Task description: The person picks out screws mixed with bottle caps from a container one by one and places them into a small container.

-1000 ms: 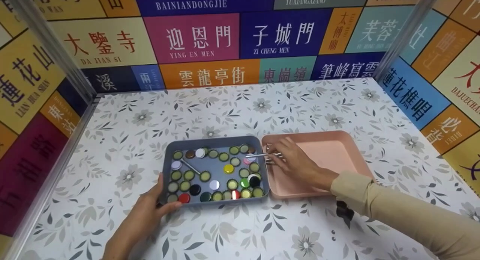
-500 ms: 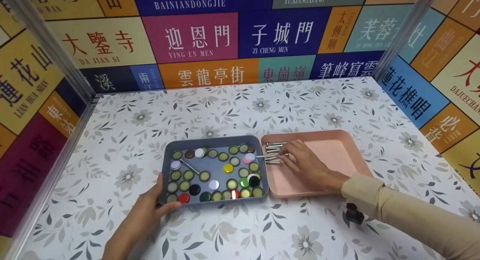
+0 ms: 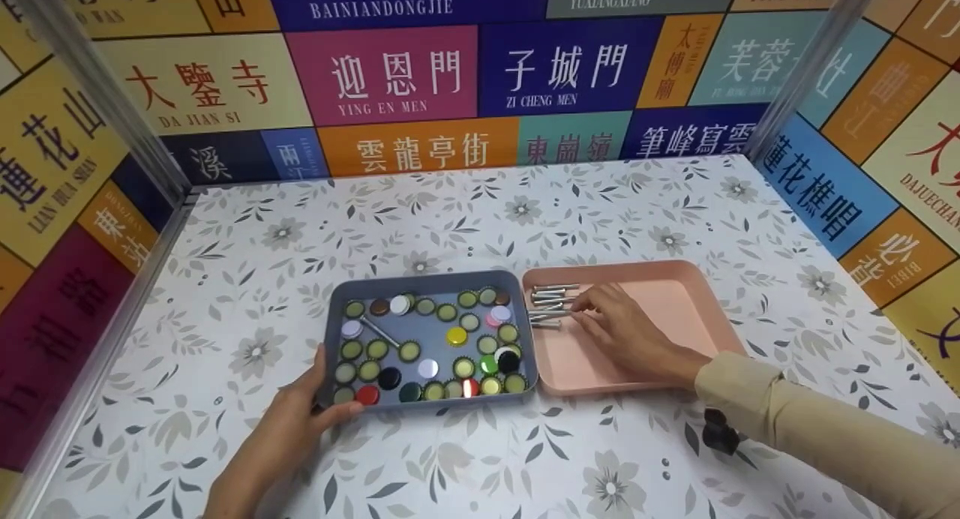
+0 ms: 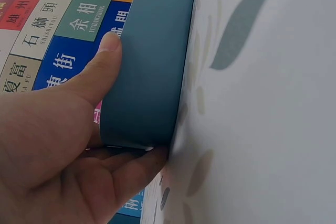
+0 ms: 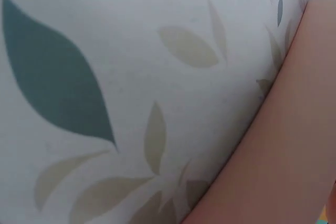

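**Metal pins lie at the right hand's fingertips, in the pink tray**

The metal pins (image 3: 551,304) lie in a loose bundle in the far left corner of the pink tray (image 3: 675,294), their long axes running left to right, roughly parallel to the tray's far rim. The right hand (image 3: 626,331) rests inside that tray just to the right of them, fingers stretched toward the pin ends and touching or nearly touching them; whether it pinches one cannot be told, as the fingertips blur into the metal. This hand is far nearer the pins than the other.

One more pin (image 3: 379,331) lies aslant in the grey tray (image 3: 330,339), among many bottle caps (image 3: 457,336). The two trays sit side by side, edges touching. The left hand (image 3: 289,429) grips the grey tray's near left corner, thumb over the rim and fingers curled beneath, as the left wrist view shows plainly.

The right wrist view shows only the flowered tablecloth (image 5: 131,77) and the pink tray's outer wall; hand and pins are hidden there.
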Available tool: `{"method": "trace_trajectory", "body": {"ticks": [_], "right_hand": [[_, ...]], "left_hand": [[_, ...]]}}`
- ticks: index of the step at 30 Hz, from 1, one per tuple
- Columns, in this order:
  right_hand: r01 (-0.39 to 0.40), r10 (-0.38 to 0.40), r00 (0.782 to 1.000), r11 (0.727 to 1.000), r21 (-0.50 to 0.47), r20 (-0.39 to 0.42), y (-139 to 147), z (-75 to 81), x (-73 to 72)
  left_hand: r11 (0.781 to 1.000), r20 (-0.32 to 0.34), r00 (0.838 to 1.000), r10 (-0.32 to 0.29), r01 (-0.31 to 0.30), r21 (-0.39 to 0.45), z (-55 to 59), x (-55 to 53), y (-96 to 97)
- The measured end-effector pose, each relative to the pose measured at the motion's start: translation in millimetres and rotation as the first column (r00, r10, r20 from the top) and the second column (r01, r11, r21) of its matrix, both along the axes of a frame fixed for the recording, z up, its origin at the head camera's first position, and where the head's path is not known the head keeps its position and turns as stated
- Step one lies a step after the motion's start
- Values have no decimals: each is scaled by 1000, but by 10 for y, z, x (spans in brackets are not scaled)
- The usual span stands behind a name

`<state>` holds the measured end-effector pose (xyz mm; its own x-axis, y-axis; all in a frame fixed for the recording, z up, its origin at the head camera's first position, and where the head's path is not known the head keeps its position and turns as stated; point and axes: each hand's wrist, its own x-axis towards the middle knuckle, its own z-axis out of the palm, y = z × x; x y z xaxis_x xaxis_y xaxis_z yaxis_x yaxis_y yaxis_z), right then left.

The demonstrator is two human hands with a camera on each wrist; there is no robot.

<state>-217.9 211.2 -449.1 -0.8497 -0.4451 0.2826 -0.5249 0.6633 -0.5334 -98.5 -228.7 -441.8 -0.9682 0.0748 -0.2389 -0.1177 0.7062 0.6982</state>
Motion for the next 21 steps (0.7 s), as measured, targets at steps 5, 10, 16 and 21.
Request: {"method": "trace_trajectory", "body": {"ticks": [5,10,16,21], "right_hand": [[3,-3,999,1000,0,-34,26,-43,0],[18,-18,999,1000,16,-27,65,-79,2],[12,-13,1000,997,76,16,83,-100,21],[7,-7,1000,995,97,1,92,-112,19]], "left_hand": [[1000,5,1000,1,-1,0,5,-3,-4],[1000,11,1000,6,-6,-7,10,-7,-1],[1000,12,1000,7,-7,3,-7,-9,0],[1000,27,1000,10,-10,-9,-10,-25,2]]}}
